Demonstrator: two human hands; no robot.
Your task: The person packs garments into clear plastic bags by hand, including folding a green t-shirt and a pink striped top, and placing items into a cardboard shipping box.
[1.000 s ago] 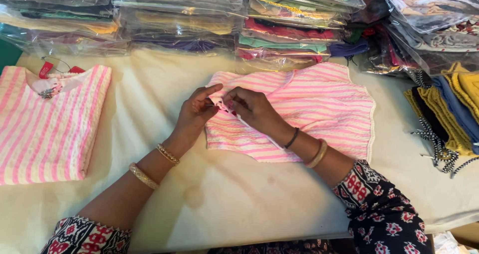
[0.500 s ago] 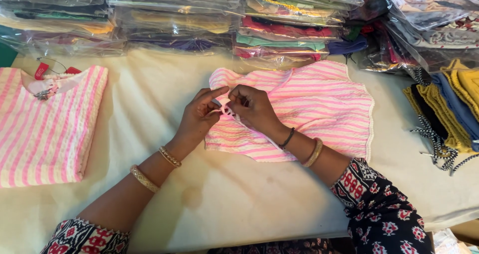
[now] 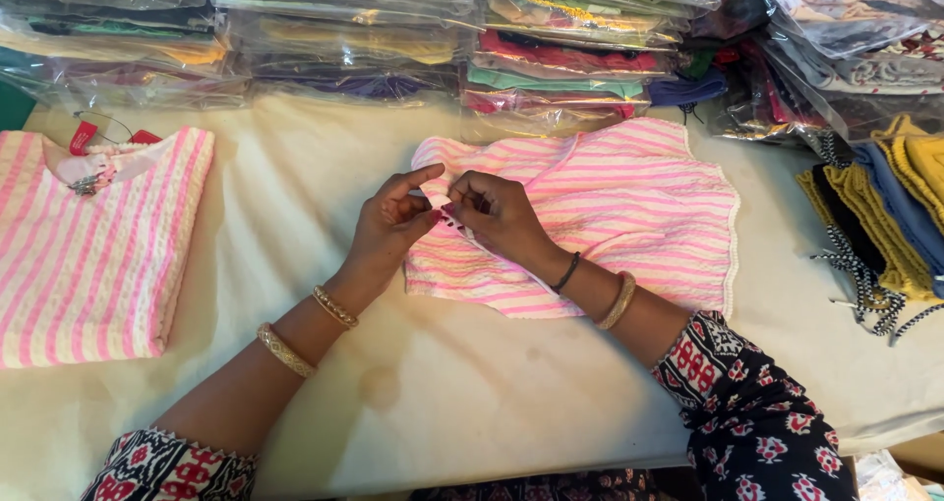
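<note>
pink striped garment lies flat mid-table on the cream cloth. left hand and right hand meet at its left edge, fingers pinched closed on the fabric there. folded pink striped top sits far left.

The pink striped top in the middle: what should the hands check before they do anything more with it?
1. Both hands on the pink striped top: ok, left hand and right hand meet at its left edge.
2. Top lying flat on the table: ok, mostly spread.
3. What the fingertips pinch: cannot tell, too small.
4. Folded striped garment apart: ok, lies off to the left.
5. Bagged clothes stacks clear of the top: not ok, they touch its upper edge.
</note>
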